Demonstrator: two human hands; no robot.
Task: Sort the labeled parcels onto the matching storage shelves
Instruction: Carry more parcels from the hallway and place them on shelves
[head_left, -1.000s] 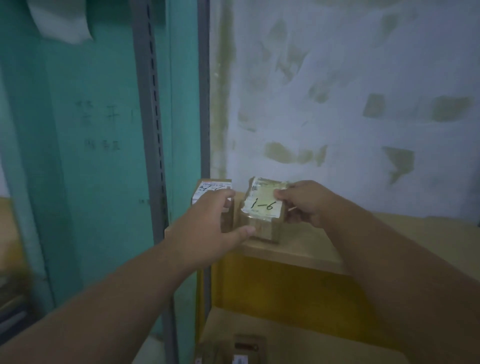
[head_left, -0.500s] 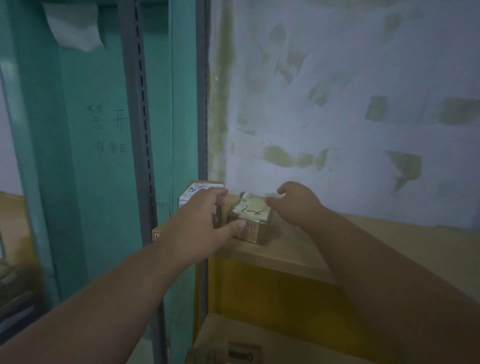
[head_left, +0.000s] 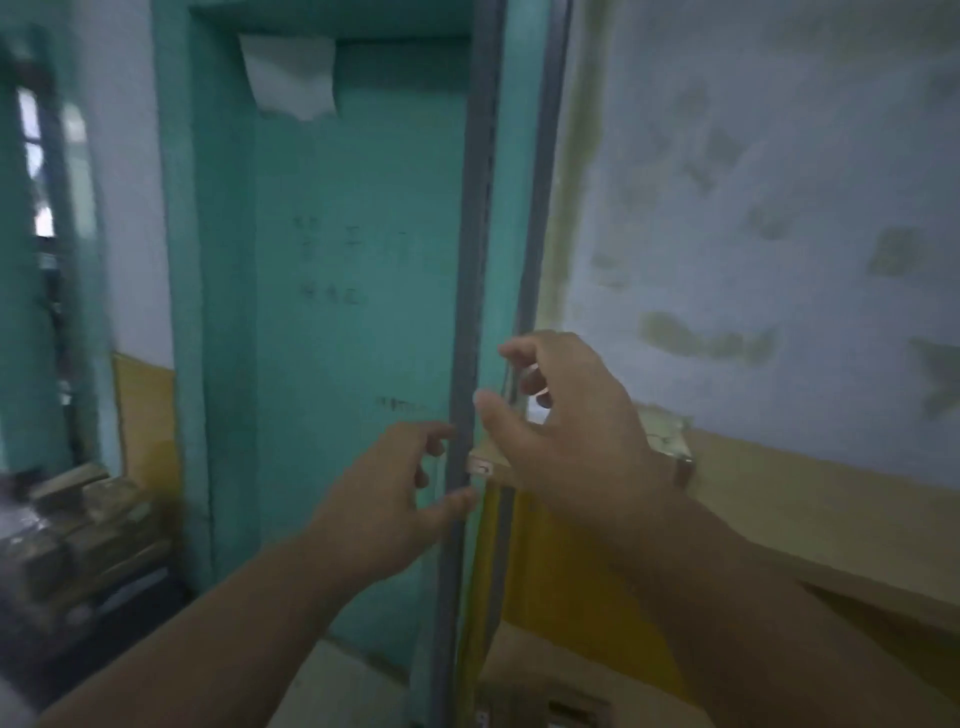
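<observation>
Parcels first: the one I can pick out, a small taped parcel (head_left: 670, 441), sits on the wooden shelf (head_left: 779, 499) just behind my right wrist, mostly hidden by it. Nothing is in either hand. My right hand (head_left: 566, 441) hangs in front of the shelf's left end, fingers spread and loosely curved, thumb pointing left, touching no box that I can see. My left hand (head_left: 384, 499) is lower and further left, fingers loosely curled, its fingertips just at the grey slotted upright (head_left: 467, 312) of the rack; I can't tell whether they touch the metal or only pass in front of it.

I read this as the release of a placed box, so the thing to get right is leaving it square and settled. Blur keeps me from reading any writing on it, so I can't confirm the shelf match from here.

More boxes (head_left: 98, 514) are stacked low, well left of my left fingers, and another parcel (head_left: 550, 701) lies on the lower shelf beneath my right forearm. For the next pick I'd keep my fingers relaxed and wide, clear the upright without snagging it, and check each label before I commit.
</observation>
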